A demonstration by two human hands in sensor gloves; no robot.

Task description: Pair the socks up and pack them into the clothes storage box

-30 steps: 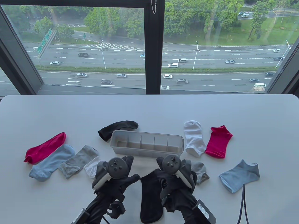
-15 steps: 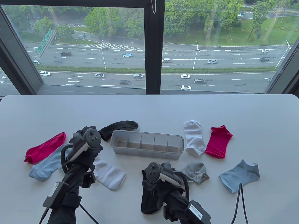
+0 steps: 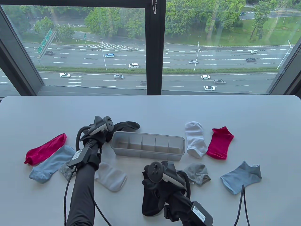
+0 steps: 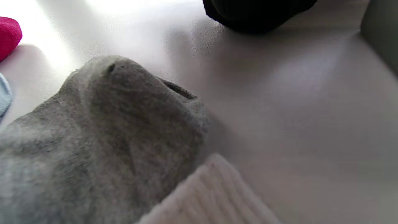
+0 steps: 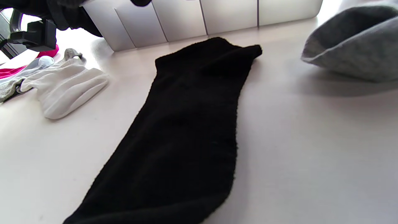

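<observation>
A grey storage box (image 3: pixel 148 135) with divided compartments stands mid-table with nothing in it. One black sock (image 3: pixel 128 125) lies behind its left end; my left hand (image 3: pixel 98 135) is over that sock's near end, fingers hidden under the tracker. The left wrist view shows no fingers, only the black sock's edge (image 4: pixel 255 12) at the top. A second black sock (image 3: pixel 150 202) lies flat near the front, also the black sock (image 5: pixel 186 130) in the right wrist view. My right hand (image 3: pixel 150 182) hovers over its far end, holding nothing that I can see.
Left of the box lie a red sock (image 3: pixel 45 148), a blue sock (image 3: pixel 50 163), a grey sock (image 3: pixel 64 169) and a white sock (image 3: pixel 110 176). To the right lie a white sock (image 3: pixel 195 139), a red sock (image 3: pixel 219 142), a grey sock (image 3: pixel 197 173) and a blue sock (image 3: pixel 242 176).
My left hand has left the front centre and travelled left and away to the far black sock, uncovering the white sock. The right hand has drawn back slightly over the near black sock.
</observation>
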